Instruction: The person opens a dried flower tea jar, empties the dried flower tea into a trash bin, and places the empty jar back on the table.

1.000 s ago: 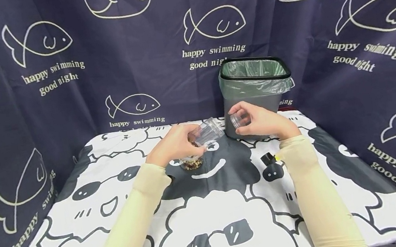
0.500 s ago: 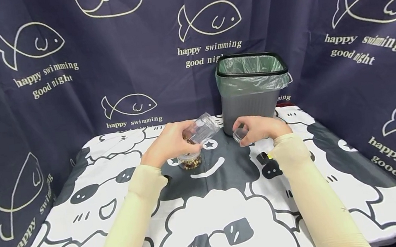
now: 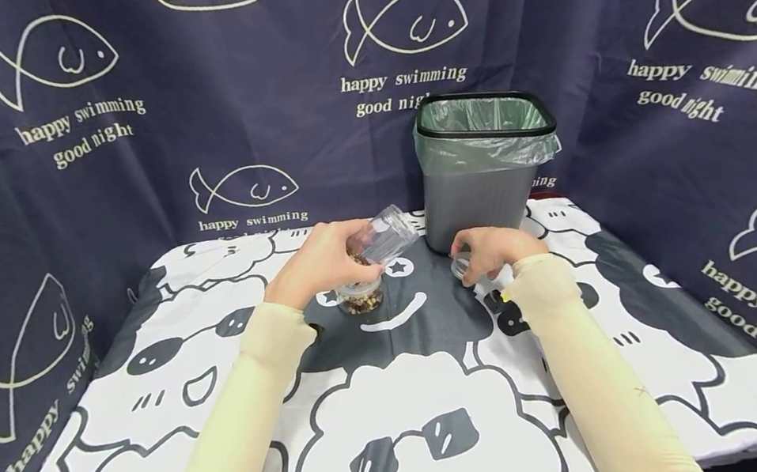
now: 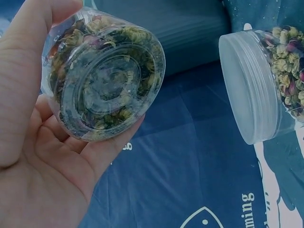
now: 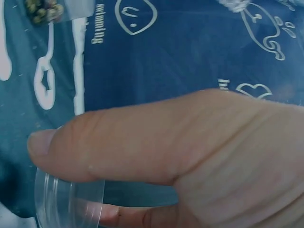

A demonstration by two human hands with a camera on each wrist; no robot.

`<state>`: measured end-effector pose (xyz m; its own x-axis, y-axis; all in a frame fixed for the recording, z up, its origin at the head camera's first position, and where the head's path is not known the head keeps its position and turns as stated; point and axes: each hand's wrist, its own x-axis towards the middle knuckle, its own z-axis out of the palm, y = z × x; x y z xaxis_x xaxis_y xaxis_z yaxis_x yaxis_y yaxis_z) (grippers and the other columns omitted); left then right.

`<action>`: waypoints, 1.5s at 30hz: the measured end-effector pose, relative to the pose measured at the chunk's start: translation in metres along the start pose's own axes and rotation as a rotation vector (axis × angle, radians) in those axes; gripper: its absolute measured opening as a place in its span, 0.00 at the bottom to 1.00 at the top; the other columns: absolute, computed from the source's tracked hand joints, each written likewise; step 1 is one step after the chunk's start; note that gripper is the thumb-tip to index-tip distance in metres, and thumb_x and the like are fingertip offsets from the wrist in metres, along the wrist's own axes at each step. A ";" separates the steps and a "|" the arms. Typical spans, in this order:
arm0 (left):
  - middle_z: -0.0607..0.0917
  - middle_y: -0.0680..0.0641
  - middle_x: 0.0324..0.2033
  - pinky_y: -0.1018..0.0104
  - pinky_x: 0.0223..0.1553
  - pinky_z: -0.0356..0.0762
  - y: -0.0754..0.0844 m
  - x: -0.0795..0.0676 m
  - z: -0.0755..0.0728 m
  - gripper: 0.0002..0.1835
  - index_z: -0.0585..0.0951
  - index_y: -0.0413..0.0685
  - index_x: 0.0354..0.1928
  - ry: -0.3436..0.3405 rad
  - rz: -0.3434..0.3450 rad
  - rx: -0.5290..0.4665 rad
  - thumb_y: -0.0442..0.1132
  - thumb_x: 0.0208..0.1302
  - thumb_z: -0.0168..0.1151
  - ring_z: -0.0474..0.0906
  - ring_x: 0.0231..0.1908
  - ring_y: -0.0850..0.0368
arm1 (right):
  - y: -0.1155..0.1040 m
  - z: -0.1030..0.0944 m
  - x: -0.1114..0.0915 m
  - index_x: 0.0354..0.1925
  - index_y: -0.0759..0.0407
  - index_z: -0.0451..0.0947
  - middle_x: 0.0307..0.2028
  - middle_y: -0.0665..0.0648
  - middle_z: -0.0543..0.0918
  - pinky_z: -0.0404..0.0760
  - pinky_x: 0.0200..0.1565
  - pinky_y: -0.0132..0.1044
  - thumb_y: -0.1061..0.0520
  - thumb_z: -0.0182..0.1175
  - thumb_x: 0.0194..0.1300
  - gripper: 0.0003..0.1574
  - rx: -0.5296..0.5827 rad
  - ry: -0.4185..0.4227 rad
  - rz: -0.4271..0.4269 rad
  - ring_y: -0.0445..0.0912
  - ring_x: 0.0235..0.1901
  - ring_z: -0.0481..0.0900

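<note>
My left hand [image 3: 321,263] grips a clear plastic jar [image 3: 389,236], tilted with its mouth up to the right. Dried flower buds [image 4: 123,45] gather near its base, as the left wrist view shows. Just below this hand, a second clear jar [image 3: 360,298] of dried flowers stands upright on the cloth. A translucent lid [image 4: 237,88] covers it. My right hand [image 3: 491,249] pinches a clear round lid [image 3: 460,267] on edge, thumb on one side and fingers on the other. Whether that lid touches the cloth is hard to tell.
Behind my right hand stands a grey trash bin [image 3: 474,195] with a green liner. A small black object with a yellow part [image 3: 506,296] lies by my right wrist, partly hidden. A cartoon-print cloth [image 3: 411,375] covers the table; a dark blue curtain [image 3: 230,88] hangs behind.
My right hand has lowered toward the table with the lid, turning palm-down. My left hand keeps the jar tilted in nearly the same place. The head view has shifted slightly.
</note>
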<state>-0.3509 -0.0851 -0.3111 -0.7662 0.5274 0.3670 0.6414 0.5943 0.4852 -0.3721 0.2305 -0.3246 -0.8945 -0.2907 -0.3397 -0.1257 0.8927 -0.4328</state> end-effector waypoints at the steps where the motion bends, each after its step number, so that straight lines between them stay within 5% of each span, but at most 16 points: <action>1: 0.87 0.56 0.37 0.61 0.43 0.80 0.000 0.000 -0.001 0.16 0.83 0.55 0.40 0.003 0.000 -0.001 0.46 0.50 0.77 0.82 0.37 0.60 | 0.000 0.001 0.002 0.63 0.57 0.70 0.53 0.59 0.76 0.85 0.48 0.46 0.58 0.74 0.56 0.38 0.005 -0.002 0.007 0.53 0.44 0.84; 6: 0.84 0.56 0.31 0.62 0.39 0.78 0.001 -0.002 -0.004 0.15 0.81 0.56 0.38 0.002 -0.009 -0.002 0.46 0.50 0.76 0.79 0.31 0.61 | 0.004 0.008 0.008 0.66 0.57 0.71 0.58 0.59 0.76 0.85 0.50 0.50 0.56 0.75 0.56 0.41 -0.021 0.011 0.080 0.56 0.47 0.85; 12: 0.71 0.53 0.23 0.62 0.32 0.69 0.002 -0.003 -0.004 0.16 0.77 0.51 0.35 0.003 0.011 -0.011 0.46 0.50 0.75 0.69 0.24 0.61 | 0.010 0.014 0.011 0.62 0.53 0.75 0.55 0.57 0.80 0.84 0.39 0.43 0.54 0.77 0.53 0.39 -0.079 0.029 0.139 0.56 0.43 0.84; 21: 0.80 0.53 0.26 0.62 0.35 0.75 0.002 -0.002 -0.002 0.15 0.79 0.53 0.37 -0.007 0.012 -0.010 0.46 0.51 0.76 0.75 0.27 0.59 | 0.013 0.019 0.010 0.59 0.50 0.76 0.52 0.57 0.80 0.83 0.35 0.42 0.52 0.77 0.51 0.37 -0.102 0.019 0.156 0.54 0.39 0.84; 28: 0.73 0.52 0.23 0.63 0.30 0.69 0.005 0.001 -0.002 0.16 0.77 0.47 0.35 -0.010 0.029 0.003 0.45 0.52 0.75 0.69 0.23 0.61 | 0.017 0.018 0.011 0.61 0.53 0.76 0.52 0.59 0.79 0.84 0.35 0.40 0.54 0.77 0.52 0.38 -0.087 0.006 0.139 0.52 0.37 0.83; 45: 0.77 0.51 0.26 0.61 0.33 0.72 0.007 -0.002 -0.002 0.16 0.79 0.50 0.37 -0.013 -0.004 -0.002 0.46 0.53 0.75 0.72 0.26 0.58 | 0.020 0.027 0.022 0.58 0.57 0.77 0.50 0.57 0.80 0.84 0.36 0.40 0.55 0.78 0.50 0.37 -0.072 0.016 0.110 0.52 0.38 0.82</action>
<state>-0.3450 -0.0835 -0.3073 -0.7680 0.5330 0.3551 0.6386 0.5950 0.4880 -0.3825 0.2326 -0.3629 -0.9113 -0.1843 -0.3681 -0.0560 0.9414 -0.3327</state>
